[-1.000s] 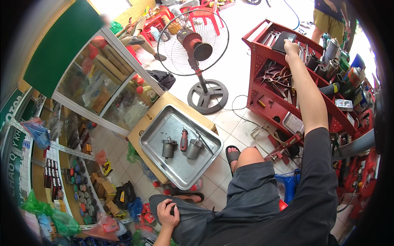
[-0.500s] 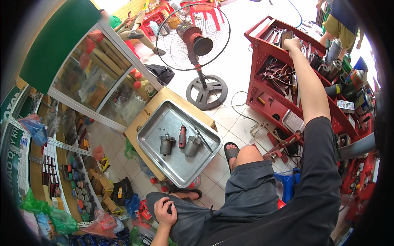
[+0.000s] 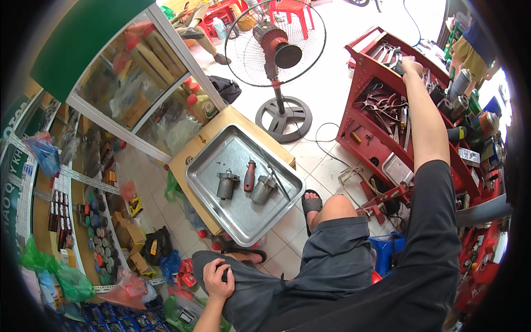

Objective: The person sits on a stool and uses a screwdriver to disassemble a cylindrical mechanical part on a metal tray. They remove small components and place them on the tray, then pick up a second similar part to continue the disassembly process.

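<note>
My right arm stretches out to a red tool cart [image 3: 354,91]. There my right hand [image 3: 412,67] is in the top tray, fingers curled down among hand tools; whatever they grip is hidden. Beside it lie several scissor-handled tools [image 3: 381,52]. My left hand [image 3: 219,281] rests on my left thigh with bent fingers, a small dark patch between thumb and forefinger that I cannot make out. In front of me a metal tray [image 3: 221,227] holds two grey metal cylinders [image 3: 225,187] [image 3: 262,191], a red-and-black-handled screwdriver [image 3: 250,176] and a thin dark rod [image 3: 275,176].
The tray sits on a cardboard box [image 3: 180,171]. A standing fan [image 3: 283,113] is beyond it. Pliers [image 3: 387,108] fill the cart's middle shelf; spray cans [image 3: 460,83] stand along its right. A glass cabinet [image 3: 133,77] and stocked shelves line the left. Other people are farther back.
The whole view has shifted slightly. My right hand stays in the cart's top tray, its wrist turned a little. My left hand remains on my thigh, and the things in the metal tray have not moved.
</note>
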